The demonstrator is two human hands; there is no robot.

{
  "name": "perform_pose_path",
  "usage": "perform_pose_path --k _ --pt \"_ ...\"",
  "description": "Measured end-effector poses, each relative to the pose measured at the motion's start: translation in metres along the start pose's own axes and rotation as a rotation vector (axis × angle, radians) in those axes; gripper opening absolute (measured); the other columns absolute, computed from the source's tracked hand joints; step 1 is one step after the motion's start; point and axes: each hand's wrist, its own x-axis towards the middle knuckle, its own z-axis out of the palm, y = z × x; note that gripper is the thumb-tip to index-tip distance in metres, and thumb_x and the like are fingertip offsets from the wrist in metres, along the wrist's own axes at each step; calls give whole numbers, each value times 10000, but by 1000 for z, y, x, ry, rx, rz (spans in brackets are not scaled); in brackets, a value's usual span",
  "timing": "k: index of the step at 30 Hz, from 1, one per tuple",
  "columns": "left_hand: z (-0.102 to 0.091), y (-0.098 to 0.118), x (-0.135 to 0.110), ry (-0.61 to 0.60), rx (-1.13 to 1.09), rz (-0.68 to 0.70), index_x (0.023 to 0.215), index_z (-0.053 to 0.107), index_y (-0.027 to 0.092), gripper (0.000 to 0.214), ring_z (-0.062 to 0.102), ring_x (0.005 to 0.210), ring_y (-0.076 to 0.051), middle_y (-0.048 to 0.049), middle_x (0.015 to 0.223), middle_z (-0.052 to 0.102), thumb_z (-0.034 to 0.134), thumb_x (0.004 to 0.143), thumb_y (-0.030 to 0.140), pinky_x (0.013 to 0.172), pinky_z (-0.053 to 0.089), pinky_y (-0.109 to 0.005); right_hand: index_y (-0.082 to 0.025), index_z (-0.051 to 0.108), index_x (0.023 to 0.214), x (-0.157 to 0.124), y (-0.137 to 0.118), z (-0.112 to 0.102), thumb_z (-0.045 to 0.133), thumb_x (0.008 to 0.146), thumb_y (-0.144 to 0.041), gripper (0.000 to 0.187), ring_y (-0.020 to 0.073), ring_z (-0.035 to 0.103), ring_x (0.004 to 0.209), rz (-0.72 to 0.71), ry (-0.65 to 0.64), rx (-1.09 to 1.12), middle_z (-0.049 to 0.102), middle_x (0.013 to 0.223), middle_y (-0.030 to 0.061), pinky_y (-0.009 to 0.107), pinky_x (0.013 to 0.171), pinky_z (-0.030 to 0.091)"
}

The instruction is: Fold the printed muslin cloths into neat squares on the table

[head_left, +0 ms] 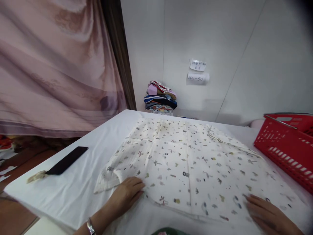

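Observation:
A cream garment [186, 163] with small printed figures lies spread flat on a white-covered table [80, 182]. My left hand [126, 195] rests on the garment's near left part, just beside its short sleeve, fingers laid flat and pointing right. My right hand [265, 213] lies flat on the garment's near right edge, fingers stretched out to the left. Neither hand holds anything.
A dark phone [67, 160] lies on the table's left side. A red plastic basket [288, 147] stands at the right edge. A pile of folded clothes [160, 98] sits against the white wall behind the table. A pink curtain [56, 65] hangs at the left.

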Motion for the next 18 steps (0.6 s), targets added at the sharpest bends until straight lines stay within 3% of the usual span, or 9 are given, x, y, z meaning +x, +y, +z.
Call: perform_pose_path --k 3,7,11,14,18 --pt "0 -3 4 81 99 -5 1068 588 236 231 624 787 -187 -38 876 670 431 904 278 711 491 -306 -726 356 1136 2 -8 -3 569 694 -466 556 313 478 1160 -38 44 16 553 1249 -90 453 964 403" --pt "-14 0 19 176 118 -45 824 610 208 285 594 639 -153 -13 696 632 365 930 311 602 451 -252 -612 398 1219 7 -23 -6 623 688 -463 596 316 522 1114 -171 93 -29 562 1245 -72 454 900 475" --pt "-42 4 41 352 -51 -266 861 590 210 276 616 710 -146 1 800 663 372 918 370 641 448 -233 -493 475 1244 12 -38 -6 641 704 -405 572 297 538 1108 -310 120 -73 562 1250 -38 404 878 496" --pt "-61 5 58 414 -211 -366 811 587 201 313 602 716 -148 12 769 653 386 892 427 648 437 -227 -506 544 1176 14 -43 -7 578 747 -375 450 269 571 1072 -273 133 -23 596 1201 -60 379 866 500" --pt "-74 1 72 355 -370 -382 773 591 181 343 567 724 -147 5 744 632 412 861 460 664 425 -228 -522 643 1020 19 -48 -15 502 755 -425 315 246 629 975 -120 121 87 664 1067 -81 348 826 522"
